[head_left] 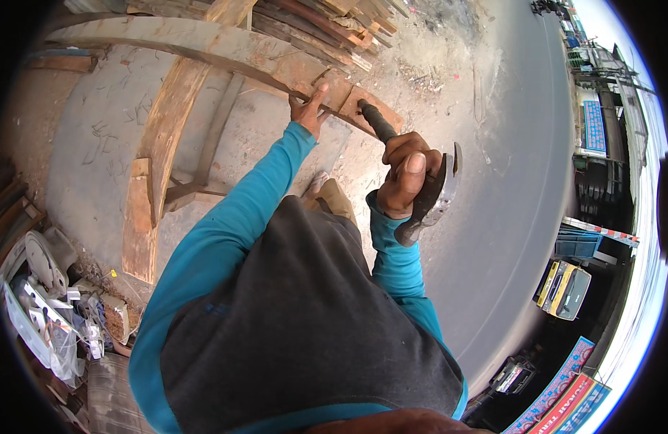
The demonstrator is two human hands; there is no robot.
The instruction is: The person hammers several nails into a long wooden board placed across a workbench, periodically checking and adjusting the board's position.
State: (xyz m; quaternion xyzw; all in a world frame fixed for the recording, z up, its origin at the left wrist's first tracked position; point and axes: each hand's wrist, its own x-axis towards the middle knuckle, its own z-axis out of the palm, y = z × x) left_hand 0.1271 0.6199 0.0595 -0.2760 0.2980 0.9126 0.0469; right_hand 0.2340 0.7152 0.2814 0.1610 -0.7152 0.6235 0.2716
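Note:
A long, slightly curved wooden beam point(204, 37) runs from the upper left to the middle, with a flat reddish-brown wood piece point(377, 110) at its right end. My left hand point(307, 114) grips the beam's near edge, thumb toward the top face. In my closed right hand point(406, 170) is a claw hammer point(429, 206), its metal head beside my wrist. The dark handle points away from me, and its tip lies over the wood piece; whether it touches cannot be told. Part of the handle is hidden by my fingers.
Another plank point(171, 116) crosses beneath the beam, with a short block point(140, 195) on it. Stacked timber point(327, 29) lies at the far side. Loose nails are scattered on the concrete. Clutter point(55, 304) sits at lower left; a road point(508, 202) runs along the right, with a yellow vehicle point(563, 289).

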